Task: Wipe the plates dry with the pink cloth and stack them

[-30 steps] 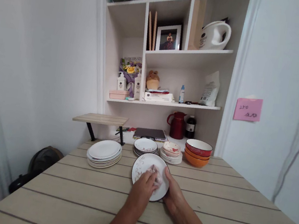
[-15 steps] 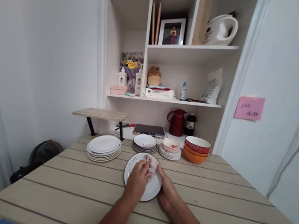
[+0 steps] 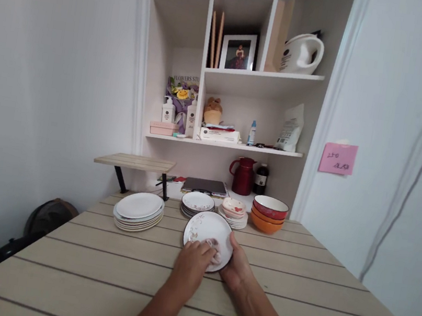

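A white plate (image 3: 206, 226) with a dark rim and a floral print is tilted up above the table, its face toward me. My right hand (image 3: 237, 265) grips its right edge, thumb on the front and the other fingers behind. Against the lower part of the plate's face, my left hand (image 3: 193, 263) presses a crumpled pale pink cloth (image 3: 216, 248), fingers closed over it. Behind the plate stands a stack of similar dark-rimmed plates (image 3: 198, 201).
On the wooden table (image 3: 119, 266), a stack of white plates (image 3: 139, 205) stands left. Small saucers with pink dishes (image 3: 234, 209) and red and orange bowls (image 3: 270, 209) stand back right. A small raised stand (image 3: 135, 162) is at the back left, below wall shelves.
My left hand and the cloth have moved from the plate's upper middle down to its lower part. The plate is tilted up more, and the camera view has shifted slightly.
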Tool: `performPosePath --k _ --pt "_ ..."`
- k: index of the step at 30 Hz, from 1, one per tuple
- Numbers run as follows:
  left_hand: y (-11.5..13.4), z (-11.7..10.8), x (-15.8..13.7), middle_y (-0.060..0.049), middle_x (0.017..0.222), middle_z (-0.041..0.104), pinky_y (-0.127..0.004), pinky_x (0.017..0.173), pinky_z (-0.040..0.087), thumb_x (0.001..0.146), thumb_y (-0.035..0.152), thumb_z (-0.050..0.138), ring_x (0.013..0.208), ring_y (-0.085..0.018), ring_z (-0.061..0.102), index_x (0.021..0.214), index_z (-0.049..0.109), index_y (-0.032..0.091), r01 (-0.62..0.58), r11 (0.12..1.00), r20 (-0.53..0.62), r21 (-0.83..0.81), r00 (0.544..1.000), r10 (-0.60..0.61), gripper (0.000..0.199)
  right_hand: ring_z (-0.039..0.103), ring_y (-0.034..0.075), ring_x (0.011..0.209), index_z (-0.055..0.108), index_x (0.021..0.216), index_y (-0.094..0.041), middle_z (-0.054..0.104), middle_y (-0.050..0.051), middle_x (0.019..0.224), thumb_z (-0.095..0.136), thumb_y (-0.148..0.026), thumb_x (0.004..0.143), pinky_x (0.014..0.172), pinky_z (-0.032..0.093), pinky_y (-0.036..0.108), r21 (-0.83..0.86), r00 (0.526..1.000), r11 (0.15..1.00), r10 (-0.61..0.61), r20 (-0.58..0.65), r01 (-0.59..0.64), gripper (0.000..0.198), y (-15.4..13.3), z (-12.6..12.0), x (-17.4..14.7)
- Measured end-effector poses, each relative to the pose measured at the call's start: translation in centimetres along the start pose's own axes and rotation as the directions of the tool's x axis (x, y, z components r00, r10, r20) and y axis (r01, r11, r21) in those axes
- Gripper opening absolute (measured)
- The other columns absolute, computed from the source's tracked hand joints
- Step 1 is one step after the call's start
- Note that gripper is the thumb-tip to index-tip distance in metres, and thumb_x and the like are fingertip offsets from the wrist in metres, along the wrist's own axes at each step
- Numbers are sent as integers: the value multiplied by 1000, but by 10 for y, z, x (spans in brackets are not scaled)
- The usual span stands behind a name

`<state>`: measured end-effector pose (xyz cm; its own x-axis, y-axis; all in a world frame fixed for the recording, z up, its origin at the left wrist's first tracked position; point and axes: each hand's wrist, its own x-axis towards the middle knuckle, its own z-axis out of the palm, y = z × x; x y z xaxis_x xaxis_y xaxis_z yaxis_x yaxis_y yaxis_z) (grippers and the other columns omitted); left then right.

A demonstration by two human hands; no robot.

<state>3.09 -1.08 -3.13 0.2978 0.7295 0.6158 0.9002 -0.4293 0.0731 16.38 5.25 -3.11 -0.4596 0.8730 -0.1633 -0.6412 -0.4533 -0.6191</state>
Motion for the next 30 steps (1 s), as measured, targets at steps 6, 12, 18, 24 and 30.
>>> performPosePath --k 6,12,18,24,30 --pt "-12 5 -3 -7 103 67 -38 77 47 85 12 54 89 -24 62 105 64 21 140 977 -101 164 987 -125 24 70 27 93 64 110 -17 77 10 94 60 -53 80 85 53 41 11 978 991 -130 -164 133 46 -18 -9 -2" --pt "-22 2 -4 -7 110 66 -38 82 48 88 13 49 95 -23 62 120 59 22 251 937 -197 244 959 -205 35 71 29 88 63 115 -16 77 12 92 66 -56 75 79 54 40 -110 977 990 -109 -182 90 57 -17 1 -12" --pt "-39 -2 -7 -10 108 67 -37 82 48 90 16 45 95 -25 62 121 60 19 432 865 -276 254 890 -363 35 69 26 92 56 126 -24 74 9 107 67 -57 74 79 53 39 -273 997 962 -35 -67 16 63 7 17 -22" --pt "-48 -3 -10 -10 107 66 -35 83 47 91 17 42 97 -24 61 118 60 20 494 844 -281 208 857 -433 33 67 25 95 56 125 -25 71 8 115 66 -57 75 78 51 36 -376 998 927 25 59 -2 60 30 27 -30" --pt "-38 4 -5 -7 110 64 -36 87 48 88 15 50 102 -22 59 125 56 22 358 927 -207 116 921 -330 38 69 26 89 58 123 -21 74 10 106 68 -54 74 78 51 37 -283 1000 959 -5 -26 -3 60 28 25 -26"
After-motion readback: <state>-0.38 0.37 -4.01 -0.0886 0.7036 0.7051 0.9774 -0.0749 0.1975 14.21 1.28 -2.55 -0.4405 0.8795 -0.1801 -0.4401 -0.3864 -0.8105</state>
